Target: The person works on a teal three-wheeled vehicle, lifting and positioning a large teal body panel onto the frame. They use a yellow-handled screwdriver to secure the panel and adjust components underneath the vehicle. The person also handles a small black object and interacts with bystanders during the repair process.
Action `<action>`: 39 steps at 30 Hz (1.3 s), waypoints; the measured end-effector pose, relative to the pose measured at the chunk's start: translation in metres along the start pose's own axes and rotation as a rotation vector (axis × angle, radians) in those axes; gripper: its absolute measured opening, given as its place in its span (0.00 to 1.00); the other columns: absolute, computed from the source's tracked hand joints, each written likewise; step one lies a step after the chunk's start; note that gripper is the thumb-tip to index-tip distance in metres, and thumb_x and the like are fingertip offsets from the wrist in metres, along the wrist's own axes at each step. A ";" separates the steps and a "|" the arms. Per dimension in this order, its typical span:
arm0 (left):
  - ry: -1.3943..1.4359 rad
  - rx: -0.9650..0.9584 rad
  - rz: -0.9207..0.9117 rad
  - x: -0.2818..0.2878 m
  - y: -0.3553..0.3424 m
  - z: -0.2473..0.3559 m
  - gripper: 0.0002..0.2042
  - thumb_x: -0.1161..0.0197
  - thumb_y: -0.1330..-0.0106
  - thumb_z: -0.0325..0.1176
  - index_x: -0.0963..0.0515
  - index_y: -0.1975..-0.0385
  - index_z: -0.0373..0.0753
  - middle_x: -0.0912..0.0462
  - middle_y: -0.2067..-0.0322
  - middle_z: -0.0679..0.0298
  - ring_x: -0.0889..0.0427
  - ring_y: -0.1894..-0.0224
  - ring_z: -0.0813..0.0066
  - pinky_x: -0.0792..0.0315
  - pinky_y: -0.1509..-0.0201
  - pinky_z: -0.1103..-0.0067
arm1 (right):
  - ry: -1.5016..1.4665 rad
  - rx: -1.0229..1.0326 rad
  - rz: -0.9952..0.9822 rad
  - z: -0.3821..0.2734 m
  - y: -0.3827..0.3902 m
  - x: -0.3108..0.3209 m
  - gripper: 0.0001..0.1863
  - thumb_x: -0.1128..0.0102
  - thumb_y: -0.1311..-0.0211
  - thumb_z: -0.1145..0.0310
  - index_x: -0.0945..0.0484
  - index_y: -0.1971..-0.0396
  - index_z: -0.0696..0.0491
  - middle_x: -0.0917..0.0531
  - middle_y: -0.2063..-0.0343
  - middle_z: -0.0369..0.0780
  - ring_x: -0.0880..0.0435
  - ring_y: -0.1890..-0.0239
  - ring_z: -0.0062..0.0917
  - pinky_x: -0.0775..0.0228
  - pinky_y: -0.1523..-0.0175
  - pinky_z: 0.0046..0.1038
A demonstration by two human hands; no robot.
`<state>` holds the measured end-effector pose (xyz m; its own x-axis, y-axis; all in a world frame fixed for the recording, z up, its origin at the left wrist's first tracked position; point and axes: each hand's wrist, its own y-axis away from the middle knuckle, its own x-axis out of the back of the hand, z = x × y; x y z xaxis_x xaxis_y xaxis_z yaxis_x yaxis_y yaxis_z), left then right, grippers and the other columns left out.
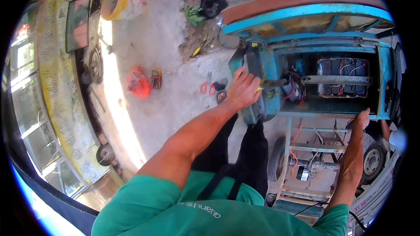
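Note:
My left hand (243,89) is closed round a yellow-handled tool (261,85), whose dark metal part (274,83) reaches right into the open turquoise metal box (272,76). Its exact kind is hidden by my fingers. Close to its end, inside the box, is a dark round part with wires (294,88). Farther right, a pack of grey batteries (343,71) with several wires sits under a metal strap (337,80). My right hand (362,119) grips the near right edge of the box, its fingertips partly hidden. A brown padded lid (306,2) stands raised behind.
Below the box is a vehicle frame (317,148) with an axle and a wheel (374,161). Red-handled scissors (208,88), a red bag (138,82) and a yellow meter (156,79) lie on the concrete. A bucket (127,4) stands far left; another person's arm (386,130) shows at right.

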<state>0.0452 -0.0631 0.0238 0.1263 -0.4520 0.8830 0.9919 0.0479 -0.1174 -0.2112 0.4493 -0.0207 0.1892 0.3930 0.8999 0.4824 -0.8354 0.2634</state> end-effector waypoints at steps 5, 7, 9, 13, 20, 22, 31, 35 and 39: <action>0.056 0.013 0.022 -0.007 0.008 -0.009 0.16 0.29 0.57 0.38 0.26 0.71 0.40 0.26 0.74 0.62 0.25 0.63 0.61 0.40 0.36 0.63 | -0.317 0.147 -0.346 0.099 0.022 -0.017 0.27 0.53 0.34 0.37 0.19 0.62 0.47 0.23 0.77 0.31 0.36 0.80 0.12 0.54 0.81 0.18; 0.068 0.024 0.034 -0.010 0.015 -0.012 0.16 0.29 0.57 0.39 0.25 0.71 0.41 0.25 0.74 0.62 0.24 0.63 0.61 0.40 0.35 0.63 | -0.417 0.007 -0.583 0.118 0.088 -0.009 0.30 0.51 0.34 0.39 0.23 0.49 0.50 0.21 0.65 0.31 0.34 0.76 0.13 0.47 0.75 0.16; 0.092 0.023 0.053 -0.011 0.017 -0.015 0.16 0.29 0.57 0.39 0.25 0.70 0.41 0.25 0.74 0.62 0.24 0.63 0.62 0.40 0.34 0.63 | -0.302 0.006 -0.707 0.158 0.119 -0.006 0.28 0.51 0.33 0.42 0.21 0.51 0.52 0.21 0.68 0.31 0.34 0.77 0.12 0.46 0.76 0.16; 0.162 0.030 0.086 -0.012 0.021 -0.018 0.15 0.30 0.56 0.40 0.25 0.71 0.40 0.25 0.75 0.63 0.24 0.63 0.63 0.41 0.33 0.63 | 0.115 0.131 -1.081 0.195 0.201 0.004 0.13 0.45 0.36 0.57 0.21 0.63 0.52 0.24 0.77 0.31 0.32 0.82 0.14 0.46 0.80 0.19; 0.612 0.071 0.226 -0.004 0.035 -0.032 0.13 0.32 0.47 0.41 0.23 0.72 0.38 0.24 0.75 0.58 0.24 0.65 0.56 0.39 0.37 0.63 | 0.442 0.197 -1.556 0.206 0.326 -0.024 0.13 0.49 0.41 0.75 0.22 0.56 0.57 0.19 0.71 0.38 0.22 0.74 0.20 0.32 0.72 0.22; 0.715 0.197 0.220 0.015 0.056 -0.038 0.14 0.35 0.40 0.41 0.23 0.67 0.34 0.23 0.73 0.55 0.24 0.65 0.53 0.33 0.44 0.65 | 0.499 0.153 -1.525 0.208 0.367 -0.038 0.13 0.49 0.40 0.75 0.23 0.56 0.58 0.19 0.70 0.38 0.21 0.73 0.21 0.32 0.73 0.23; 1.191 1.305 0.183 0.004 0.233 -0.153 0.07 0.44 0.31 0.32 0.25 0.63 0.34 0.24 0.79 0.67 0.26 0.77 0.81 0.32 0.74 0.79 | 0.507 0.334 -1.587 0.220 0.495 -0.123 0.17 0.48 0.43 0.76 0.24 0.53 0.60 0.17 0.65 0.42 0.20 0.69 0.23 0.27 0.65 0.25; 0.316 1.378 -0.168 -0.042 0.355 -0.251 0.16 0.37 0.41 0.40 0.24 0.61 0.33 0.18 0.66 0.47 0.19 0.62 0.50 0.27 0.60 0.63 | 0.491 0.535 -1.664 0.208 0.544 -0.148 0.18 0.48 0.46 0.79 0.24 0.53 0.61 0.18 0.61 0.42 0.19 0.66 0.24 0.28 0.58 0.26; 0.206 1.604 -0.306 -0.019 0.408 -0.326 0.17 0.41 0.39 0.43 0.24 0.59 0.36 0.19 0.58 0.43 0.21 0.52 0.43 0.28 0.49 0.59 | 0.438 0.435 -1.675 0.192 0.582 -0.163 0.20 0.52 0.46 0.81 0.26 0.50 0.61 0.19 0.58 0.42 0.18 0.65 0.23 0.28 0.59 0.24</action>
<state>0.4442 -0.3251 -0.1890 0.0620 -0.7147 0.6966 -0.0078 0.6976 0.7164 0.2032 -0.0272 -0.0814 -0.8761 0.4513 -0.1696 0.0844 0.4900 0.8676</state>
